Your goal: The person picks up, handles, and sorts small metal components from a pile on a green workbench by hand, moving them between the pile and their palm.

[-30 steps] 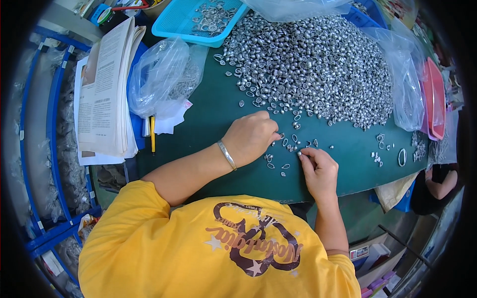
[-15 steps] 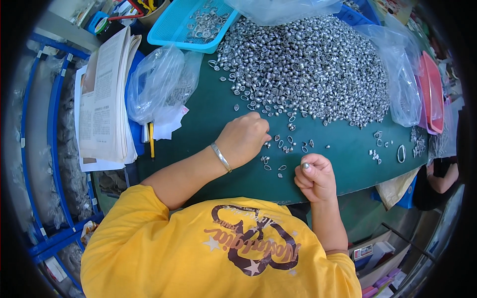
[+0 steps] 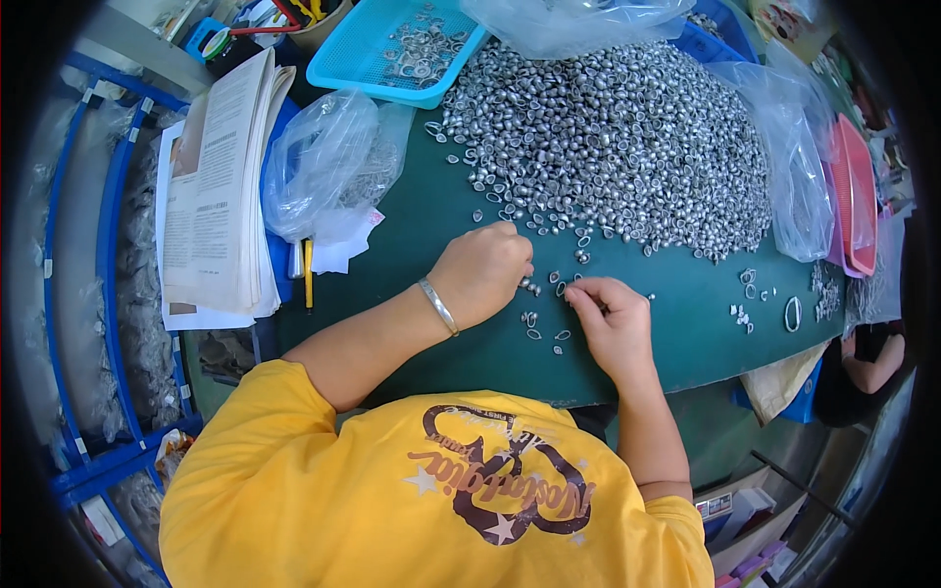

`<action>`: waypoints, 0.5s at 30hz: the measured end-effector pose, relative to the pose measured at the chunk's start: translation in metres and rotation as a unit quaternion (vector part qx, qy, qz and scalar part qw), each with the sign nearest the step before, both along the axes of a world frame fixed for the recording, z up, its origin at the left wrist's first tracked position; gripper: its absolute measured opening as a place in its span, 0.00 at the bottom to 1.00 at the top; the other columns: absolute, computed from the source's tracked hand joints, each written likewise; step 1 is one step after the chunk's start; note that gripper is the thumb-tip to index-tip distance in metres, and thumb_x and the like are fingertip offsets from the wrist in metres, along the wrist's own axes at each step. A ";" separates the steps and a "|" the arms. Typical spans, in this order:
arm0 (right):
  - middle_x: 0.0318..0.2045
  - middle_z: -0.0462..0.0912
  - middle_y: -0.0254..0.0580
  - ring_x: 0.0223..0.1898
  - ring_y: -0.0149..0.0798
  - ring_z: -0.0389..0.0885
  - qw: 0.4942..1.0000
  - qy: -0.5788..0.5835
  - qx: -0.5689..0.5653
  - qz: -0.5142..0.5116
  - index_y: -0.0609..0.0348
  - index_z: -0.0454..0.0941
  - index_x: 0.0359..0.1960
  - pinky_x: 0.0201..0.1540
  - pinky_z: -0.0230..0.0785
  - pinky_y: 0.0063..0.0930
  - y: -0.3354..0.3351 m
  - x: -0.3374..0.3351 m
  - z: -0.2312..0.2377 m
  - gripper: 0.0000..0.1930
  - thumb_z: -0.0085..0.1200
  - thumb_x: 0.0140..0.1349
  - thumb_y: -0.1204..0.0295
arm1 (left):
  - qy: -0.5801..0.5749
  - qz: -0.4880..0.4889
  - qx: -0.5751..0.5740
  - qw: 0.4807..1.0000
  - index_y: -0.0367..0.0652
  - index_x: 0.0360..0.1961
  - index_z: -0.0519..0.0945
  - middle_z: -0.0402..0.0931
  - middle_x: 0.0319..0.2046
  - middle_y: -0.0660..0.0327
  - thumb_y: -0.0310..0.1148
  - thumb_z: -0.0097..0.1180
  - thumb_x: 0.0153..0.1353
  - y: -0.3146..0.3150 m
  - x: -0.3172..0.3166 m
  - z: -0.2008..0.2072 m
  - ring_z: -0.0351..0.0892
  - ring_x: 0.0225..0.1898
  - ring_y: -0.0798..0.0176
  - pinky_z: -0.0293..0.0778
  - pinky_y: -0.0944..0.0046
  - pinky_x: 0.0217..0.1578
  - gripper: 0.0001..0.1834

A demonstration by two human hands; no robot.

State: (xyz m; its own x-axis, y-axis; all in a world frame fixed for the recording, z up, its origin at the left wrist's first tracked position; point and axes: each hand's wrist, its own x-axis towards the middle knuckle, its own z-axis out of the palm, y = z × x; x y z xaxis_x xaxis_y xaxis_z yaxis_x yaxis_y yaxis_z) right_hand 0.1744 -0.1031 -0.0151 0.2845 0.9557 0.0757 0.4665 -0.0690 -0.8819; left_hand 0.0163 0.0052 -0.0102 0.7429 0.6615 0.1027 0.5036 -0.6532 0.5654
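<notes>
My left hand (image 3: 482, 276), with a silver bangle (image 3: 438, 306) at its wrist, rests curled in a fist on the green table; what its fingers hold, if anything, is hidden. To the right, my right hand (image 3: 615, 321) has thumb and forefinger pinched together, their tips at a small silver ring-shaped piece (image 3: 561, 289). Whether something sits between those tips cannot be made out. Several loose metal pieces (image 3: 530, 319) lie between the two hands. Beyond them rises a large heap of small silver metal pieces (image 3: 608, 137), rounded and ring-shaped.
A light-blue basket (image 3: 323, 73) holding metal pieces stands at the far left. Clear plastic bags (image 3: 319, 162), a newspaper stack (image 3: 221, 196) and a yellow pen (image 3: 309, 274) lie left. Pink trays (image 3: 855, 196) and another bag (image 3: 799, 186) flank the heap; a person's arm (image 3: 875, 365) shows far right.
My right hand has turned over and moved up and left, its fingertips now down at the loose pieces. The silver bead seen at its thumb no longer shows. My left hand stays put.
</notes>
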 end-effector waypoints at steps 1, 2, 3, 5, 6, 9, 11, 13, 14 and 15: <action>0.16 0.74 0.37 0.18 0.36 0.73 0.997 -0.071 0.033 0.005 0.60 0.77 0.24 0.20 0.65 0.27 0.007 -0.003 -0.002 0.05 0.55 0.54 0.73 | 0.001 -0.002 0.006 1.000 0.40 0.22 0.79 0.72 0.22 0.56 0.30 0.57 0.49 0.001 0.000 0.000 0.75 0.26 0.52 0.72 0.59 0.28 0.05; 0.17 0.74 0.39 0.19 0.40 0.75 0.988 -0.142 0.066 0.008 0.59 0.77 0.24 0.21 0.67 0.30 0.011 -0.005 -0.003 0.04 0.55 0.53 0.72 | -0.003 0.002 0.008 1.000 0.40 0.23 0.79 0.72 0.22 0.56 0.29 0.57 0.50 0.001 0.000 -0.001 0.75 0.25 0.53 0.72 0.60 0.28 0.04; 0.18 0.75 0.40 0.19 0.42 0.75 0.984 -0.170 0.056 0.005 0.58 0.78 0.24 0.22 0.67 0.31 0.014 -0.008 -0.002 0.04 0.56 0.52 0.72 | -0.006 0.006 0.010 1.000 0.40 0.23 0.79 0.72 0.22 0.56 0.29 0.57 0.50 0.002 0.000 -0.003 0.75 0.25 0.54 0.72 0.60 0.28 0.04; 0.20 0.75 0.42 0.21 0.47 0.75 0.974 -0.224 0.036 -0.004 0.56 0.78 0.24 0.22 0.68 0.34 0.019 -0.012 0.000 0.03 0.57 0.50 0.71 | -0.066 0.019 -0.033 0.997 0.39 0.24 0.79 0.72 0.21 0.58 0.29 0.58 0.50 0.003 -0.001 -0.003 0.74 0.23 0.58 0.71 0.63 0.27 0.04; 0.20 0.76 0.41 0.21 0.47 0.75 0.969 -0.246 0.018 0.003 0.57 0.78 0.24 0.22 0.68 0.35 0.018 -0.013 0.003 0.04 0.57 0.50 0.70 | -0.122 0.026 -0.078 0.989 0.39 0.23 0.78 0.72 0.21 0.59 0.29 0.58 0.50 0.002 -0.002 -0.003 0.74 0.23 0.60 0.70 0.65 0.26 0.05; 0.19 0.75 0.42 0.20 0.44 0.76 0.959 -0.283 0.023 0.005 0.58 0.77 0.24 0.22 0.68 0.33 0.019 -0.011 0.005 0.05 0.56 0.52 0.71 | -0.242 0.078 -0.405 0.878 0.38 0.29 0.76 0.68 0.19 0.66 0.30 0.56 0.56 -0.002 -0.005 0.003 0.66 0.19 0.74 0.62 0.74 0.18 0.05; 0.17 0.73 0.40 0.16 0.38 0.72 0.991 -0.113 0.068 0.002 0.60 0.77 0.26 0.18 0.64 0.29 0.017 -0.009 -0.005 0.05 0.54 0.55 0.71 | -0.287 0.116 -0.691 0.654 0.38 0.32 0.75 0.66 0.19 0.68 0.29 0.53 0.58 -0.002 -0.006 0.009 0.62 0.18 0.77 0.57 0.77 0.15 0.05; 0.16 0.70 0.37 0.14 0.32 0.68 0.984 0.174 0.034 0.007 0.61 0.75 0.29 0.15 0.59 0.23 0.016 -0.004 -0.004 0.05 0.51 0.58 0.72 | -0.317 0.081 -0.746 0.579 0.40 0.35 0.72 0.62 0.18 0.69 0.30 0.49 0.61 -0.005 -0.006 0.007 0.57 0.17 0.78 0.52 0.80 0.14 0.05; 0.15 0.69 0.34 0.13 0.28 0.64 0.930 0.368 -0.022 0.009 0.62 0.75 0.30 0.14 0.55 0.20 0.014 0.003 0.002 0.06 0.50 0.59 0.72 | -0.326 0.070 -0.765 0.551 0.40 0.34 0.72 0.62 0.18 0.70 0.31 0.49 0.62 -0.005 -0.007 0.005 0.57 0.17 0.78 0.52 0.80 0.14 0.05; 0.14 0.67 0.32 0.13 0.25 0.61 0.835 0.545 -0.079 0.008 0.63 0.74 0.31 0.13 0.51 0.17 0.011 0.006 0.009 0.06 0.49 0.60 0.73 | -0.332 0.058 -0.784 0.521 0.40 0.33 0.72 0.61 0.18 0.70 0.31 0.48 0.62 -0.006 -0.006 0.004 0.57 0.17 0.78 0.53 0.80 0.14 0.06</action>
State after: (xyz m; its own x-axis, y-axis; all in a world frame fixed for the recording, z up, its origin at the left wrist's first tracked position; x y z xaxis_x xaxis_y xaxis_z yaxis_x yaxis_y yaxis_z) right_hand 0.1802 -0.0918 -0.0056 0.0887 0.9338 -0.3466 -0.6042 -0.2262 -0.7641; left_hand 0.0102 -0.0007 -0.0067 0.8339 0.3548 -0.4228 -0.1587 0.8878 0.4320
